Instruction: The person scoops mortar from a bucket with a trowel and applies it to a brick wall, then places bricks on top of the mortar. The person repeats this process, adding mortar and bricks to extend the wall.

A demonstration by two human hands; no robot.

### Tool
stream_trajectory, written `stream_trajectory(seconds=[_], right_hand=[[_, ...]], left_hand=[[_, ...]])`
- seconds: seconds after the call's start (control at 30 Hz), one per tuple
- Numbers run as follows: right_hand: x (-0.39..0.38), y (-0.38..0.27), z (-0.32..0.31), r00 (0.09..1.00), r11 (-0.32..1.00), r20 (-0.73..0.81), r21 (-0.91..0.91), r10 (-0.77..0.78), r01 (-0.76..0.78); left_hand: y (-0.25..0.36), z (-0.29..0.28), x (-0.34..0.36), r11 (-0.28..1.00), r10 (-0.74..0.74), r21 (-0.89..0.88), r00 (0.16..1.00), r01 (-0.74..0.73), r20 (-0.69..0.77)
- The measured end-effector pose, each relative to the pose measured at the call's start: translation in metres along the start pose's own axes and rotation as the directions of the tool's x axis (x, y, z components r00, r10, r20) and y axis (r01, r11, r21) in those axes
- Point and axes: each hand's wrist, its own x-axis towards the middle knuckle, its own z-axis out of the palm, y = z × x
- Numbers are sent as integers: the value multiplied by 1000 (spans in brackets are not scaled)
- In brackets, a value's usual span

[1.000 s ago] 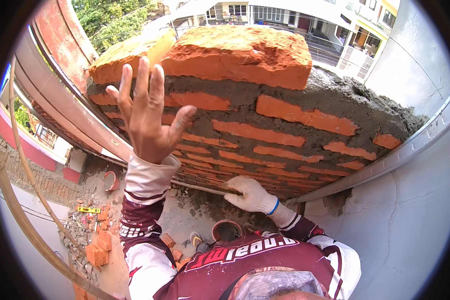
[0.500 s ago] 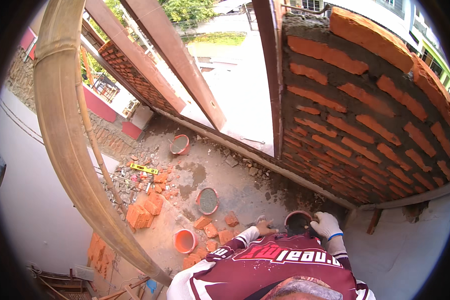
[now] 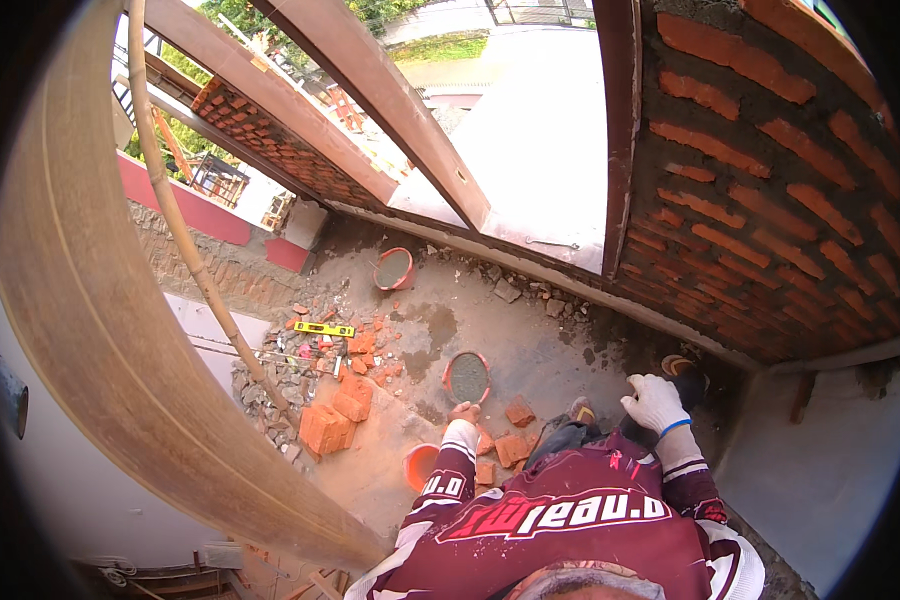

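Observation:
My bare left hand (image 3: 463, 412) is at the near rim of a round bucket (image 3: 467, 378) of grey mortar, its fingers closed on the edge. In a white knitted glove with a blue cuff, my right hand (image 3: 656, 402) hangs in the air in front of my right side. Its fingers are loosely bent and apart, and I see nothing in them. Below and between the hands show my bent legs and a sandalled foot (image 3: 582, 411). Broken orange bricks (image 3: 513, 450) lie right of my left hand.
A bamboo pole (image 3: 80, 300) crosses the left side. Behind the rubble stands another mortar bucket (image 3: 394, 268). A yellow spirit level (image 3: 325, 329) lies on rubble near stacked bricks (image 3: 327, 428). An orange bucket (image 3: 422, 466) is by my left arm. A brick wall (image 3: 760, 200) rises at right.
My left hand has moved left to the mortar bucket. My right hand has come away from a dark bucket, which is no longer in sight. The view has shifted, and my feet now show.

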Motion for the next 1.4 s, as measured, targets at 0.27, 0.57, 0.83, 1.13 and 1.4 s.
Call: stream_trajectory(seconds=[0.27,0.57,0.83,1.13,1.4], right_hand=[[43,-25,24,994,995,44,6,-100,100],[152,-64,21,890,910,206,0,-407,416],[305,-94,-25,861,866,101,5,-498,500],[393,-93,-56,843,876,244,89,-480,473],[429,-106,-21,898,891,204,329,-391,313]], left_hand=[[15,1,-62,730,-591,-411,806,545,19],[-30,13,-78,895,-446,17,895,446,-33],[8,-11,-17,780,-573,391,809,489,132],[140,28,145,825,-565,6,824,566,42],[170,-27,258,868,-493,112,815,483,304]])
